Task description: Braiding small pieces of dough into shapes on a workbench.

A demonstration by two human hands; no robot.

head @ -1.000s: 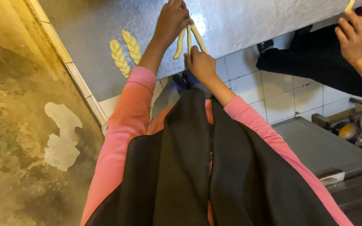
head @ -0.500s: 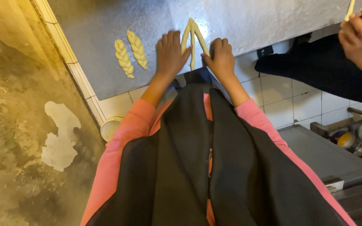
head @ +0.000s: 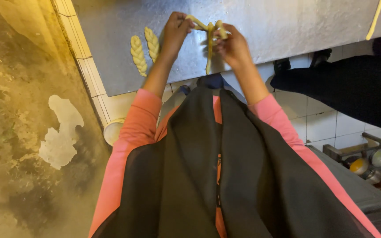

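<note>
Both hands work pale dough strands [head: 209, 42] at the near edge of a grey floured worktop [head: 287, 26]; the left hand [head: 175, 33] pinches the end of one strand, lifted and bent over toward the middle; the right hand [head: 231, 44] is closed around the other strands where they cross, just beside the left; one strand hangs straight down between the two wrists toward the worktop's edge; two finished braided dough pieces [head: 145, 50] lie side by side on the worktop, left of the left hand and apart from it; a further thin dough strip [head: 374, 20] lies at the far right; white tiles [head: 318, 125] face the counter below.
</note>
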